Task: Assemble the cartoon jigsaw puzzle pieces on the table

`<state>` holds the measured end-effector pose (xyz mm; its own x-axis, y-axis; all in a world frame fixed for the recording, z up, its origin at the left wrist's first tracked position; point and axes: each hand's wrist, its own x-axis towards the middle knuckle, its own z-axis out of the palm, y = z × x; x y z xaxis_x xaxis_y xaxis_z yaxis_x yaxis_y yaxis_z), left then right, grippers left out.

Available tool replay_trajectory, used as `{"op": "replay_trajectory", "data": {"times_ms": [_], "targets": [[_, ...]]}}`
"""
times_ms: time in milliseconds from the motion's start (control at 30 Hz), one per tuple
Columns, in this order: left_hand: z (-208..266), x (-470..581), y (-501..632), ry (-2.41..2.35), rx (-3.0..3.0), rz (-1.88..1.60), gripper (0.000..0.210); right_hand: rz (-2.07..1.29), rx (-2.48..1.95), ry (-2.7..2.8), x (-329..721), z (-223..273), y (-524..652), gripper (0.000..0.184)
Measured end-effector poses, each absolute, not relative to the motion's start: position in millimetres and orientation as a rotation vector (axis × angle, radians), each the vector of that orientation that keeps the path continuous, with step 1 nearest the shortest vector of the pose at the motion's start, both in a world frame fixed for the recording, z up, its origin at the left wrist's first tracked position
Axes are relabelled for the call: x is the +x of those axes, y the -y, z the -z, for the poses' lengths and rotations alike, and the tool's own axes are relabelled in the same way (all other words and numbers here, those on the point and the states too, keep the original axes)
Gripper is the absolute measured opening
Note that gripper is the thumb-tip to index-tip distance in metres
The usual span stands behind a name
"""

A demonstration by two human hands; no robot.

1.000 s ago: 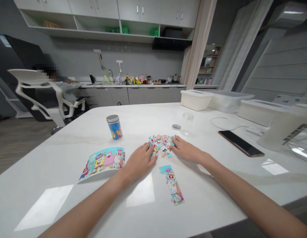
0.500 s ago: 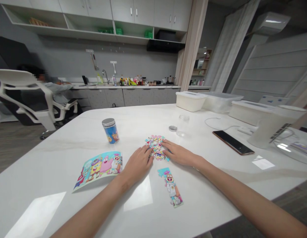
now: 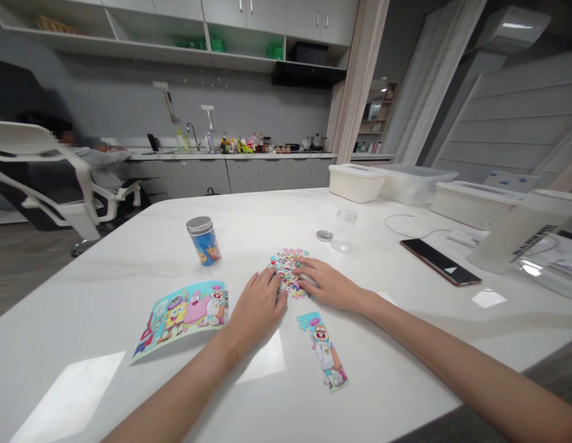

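A pile of small colourful jigsaw pieces lies in the middle of the white table. My left hand rests at the pile's left edge, palm down, its fingers stretched out. From the right, my right hand reaches over the pile with fingers spread, touching pieces. Just below the hands lies a joined strip of jigsaw showing a cartoon figure in white. A curved picture sheet with several cartoon characters is to the left of my left forearm.
A blue printed canister with a metal lid stands behind the picture sheet. Beyond my right hand are a clear jar and a loose metal lid. A phone, a white tumbler and plastic boxes occupy the right. Someone sits beside a white chair.
My right hand has shifted slightly left, further over the pile, and its fingers have spread. My left hand stays at the pile's edge. The whole view has moved a little.
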<state>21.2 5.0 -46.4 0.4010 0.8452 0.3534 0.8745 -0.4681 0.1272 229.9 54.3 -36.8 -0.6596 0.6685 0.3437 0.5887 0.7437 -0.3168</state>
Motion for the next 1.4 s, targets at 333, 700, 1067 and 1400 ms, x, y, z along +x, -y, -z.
{"op": "replay_trajectory", "data": {"times_ms": [333,700,1067,1400], "targets": [[41.6,23.5,-0.6,1.482,-2.708,0.600,0.032,-0.303,-0.947,2.393,227.2,38.9,-54.8,0.013],[38.8,22.6,3.8,1.564,-2.673,0.663,0.029,-0.387,-0.992,2.442,243.8,29.3,-49.7,0.025],[37.1,23.3,6.7,1.437,-2.752,0.618,0.029,-0.450,-0.957,2.393,235.9,29.4,-46.8,0.009],[37.0,26.2,6.6,1.351,-2.718,0.722,0.031,-0.330,-0.947,2.382,238.6,29.9,-46.8,0.014]]}}
